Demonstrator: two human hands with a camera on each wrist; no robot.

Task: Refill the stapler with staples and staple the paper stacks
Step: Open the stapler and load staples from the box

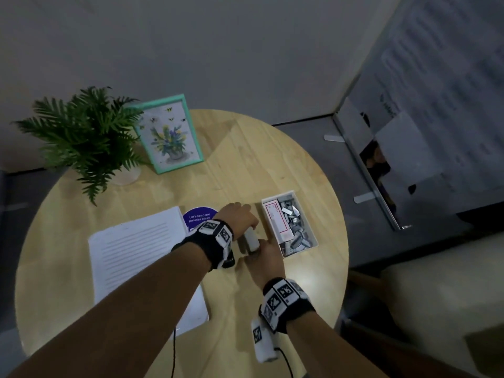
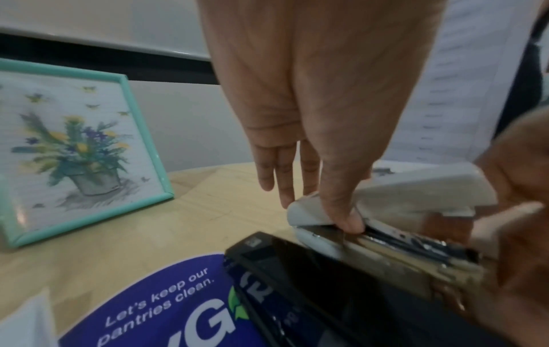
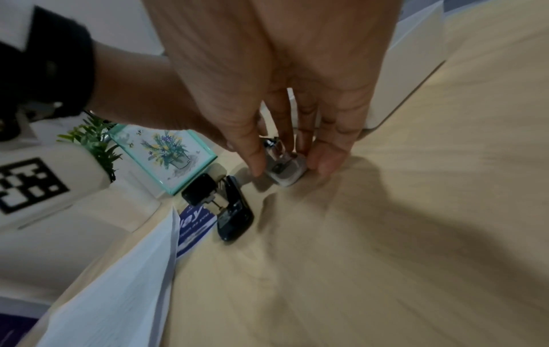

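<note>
A white stapler [image 1: 251, 240] lies on the round wooden table [image 1: 245, 165] with its lid [image 2: 415, 187] lifted off the metal staple channel [image 2: 395, 244]. My left hand [image 1: 241, 218] holds the front end; its thumb [image 2: 347, 223] sits in the gap under the lid's nose. My right hand [image 1: 266, 252] pinches the stapler's rear end [image 3: 285, 172] between thumb and fingers. A white tray [image 1: 306, 217] just right of the hands holds a red-and-white staple box [image 1: 276, 222] and loose staple strips [image 1: 298, 236]. The paper stack [image 1: 136, 249] lies to the left.
A black stapler [image 2: 326, 281] lies beside the white one, under my left wrist, partly on a purple round sticker [image 1: 200, 214]. A potted fern [image 1: 87, 137] and a teal picture frame [image 1: 169, 133] stand at the table's far left. A glass partition [image 1: 381, 165] is off to the right.
</note>
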